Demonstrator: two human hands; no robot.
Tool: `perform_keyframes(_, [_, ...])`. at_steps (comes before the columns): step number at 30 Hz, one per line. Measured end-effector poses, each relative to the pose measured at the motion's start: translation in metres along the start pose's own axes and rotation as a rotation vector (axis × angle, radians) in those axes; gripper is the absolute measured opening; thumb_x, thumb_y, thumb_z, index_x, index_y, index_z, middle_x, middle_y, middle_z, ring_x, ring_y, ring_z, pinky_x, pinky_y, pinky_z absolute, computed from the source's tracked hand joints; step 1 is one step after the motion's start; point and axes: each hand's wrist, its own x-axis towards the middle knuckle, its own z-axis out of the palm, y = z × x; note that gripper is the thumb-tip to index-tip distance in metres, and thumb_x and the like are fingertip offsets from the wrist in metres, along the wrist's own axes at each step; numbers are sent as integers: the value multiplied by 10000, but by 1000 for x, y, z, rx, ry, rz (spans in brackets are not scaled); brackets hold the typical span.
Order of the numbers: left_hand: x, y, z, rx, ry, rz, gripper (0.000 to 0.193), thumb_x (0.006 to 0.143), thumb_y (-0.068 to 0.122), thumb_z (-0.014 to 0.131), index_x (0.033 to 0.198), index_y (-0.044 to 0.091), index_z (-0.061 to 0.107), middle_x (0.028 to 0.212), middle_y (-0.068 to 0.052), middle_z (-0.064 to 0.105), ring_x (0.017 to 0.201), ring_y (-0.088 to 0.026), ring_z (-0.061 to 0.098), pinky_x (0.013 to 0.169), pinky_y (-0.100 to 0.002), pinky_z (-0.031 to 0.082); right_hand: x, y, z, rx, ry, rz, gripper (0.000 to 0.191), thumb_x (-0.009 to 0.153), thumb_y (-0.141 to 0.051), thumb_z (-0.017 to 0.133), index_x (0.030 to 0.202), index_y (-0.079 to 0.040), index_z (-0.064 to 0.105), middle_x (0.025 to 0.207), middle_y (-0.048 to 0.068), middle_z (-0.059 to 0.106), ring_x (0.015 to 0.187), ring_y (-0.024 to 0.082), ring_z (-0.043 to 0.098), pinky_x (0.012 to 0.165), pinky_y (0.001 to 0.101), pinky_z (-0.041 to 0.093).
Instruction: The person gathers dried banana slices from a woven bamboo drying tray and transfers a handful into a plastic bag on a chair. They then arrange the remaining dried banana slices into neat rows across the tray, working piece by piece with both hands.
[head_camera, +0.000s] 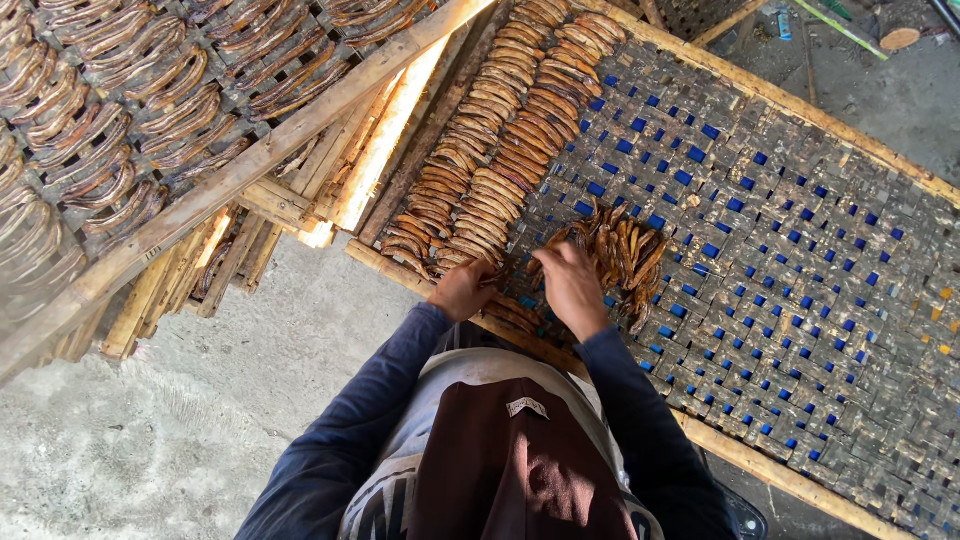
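Two rows of dried fish (500, 150) lie on your woven tray (800, 300), most of it bare, while your left hand (462, 290) and right hand (572, 285) curl, gripping fish from the loose pile (625, 255).

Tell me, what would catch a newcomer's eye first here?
Probably the neat rows of brown dried fish laid across the left part of a big woven rack with blue showing through its gaps. Near its front edge, the left hand and right hand work beside a loose heap of fish. Another filled rack sits at upper left.
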Motion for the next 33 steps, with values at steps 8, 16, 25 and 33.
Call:
perform_keyframes(8, [1, 13, 5, 72, -54, 21, 343, 857, 204, 740, 1141, 51, 623, 925, -179, 726, 868, -363, 710, 752, -475, 555, 23, 1, 4, -267, -222, -27, 433, 860, 70, 612, 1272, -62, 647, 1408, 161, 561, 1243, 345, 561, 1131, 449, 432])
perform_keyframes(16, [-3, -7, 5, -165, 163, -94, 258, 943, 196, 721, 1156, 75, 639, 919, -114, 745, 829, -260, 745, 750, -394, 589, 7, -5, -28, 250, 149, 54, 163, 992, -120, 676, 1131, -68, 609, 1038, 94, 708, 1008, 257, 667, 908, 432, 524])
perform_keyframes(25, [3, -17, 17, -555, 65, -133, 318, 837, 105, 840, 1041, 48, 602, 917, -60, 723, 827, -155, 688, 734, -345, 582, -4, -27, 17, 544, -199, 37, 175, 978, -116, 666, 1139, -62, 624, 1009, 126, 715, 873, 277, 727, 730, 422, 566])
perform_keyframes(33, [2, -10, 28, 12, 200, -9, 329, 818, 159, 812, 1097, 68, 663, 933, -156, 727, 876, -350, 720, 759, -432, 570, -33, -41, 20, 307, -151, 134, 148, 992, -68, 642, 1121, -25, 583, 1086, 191, 561, 915, 387, 609, 790, 494, 502])
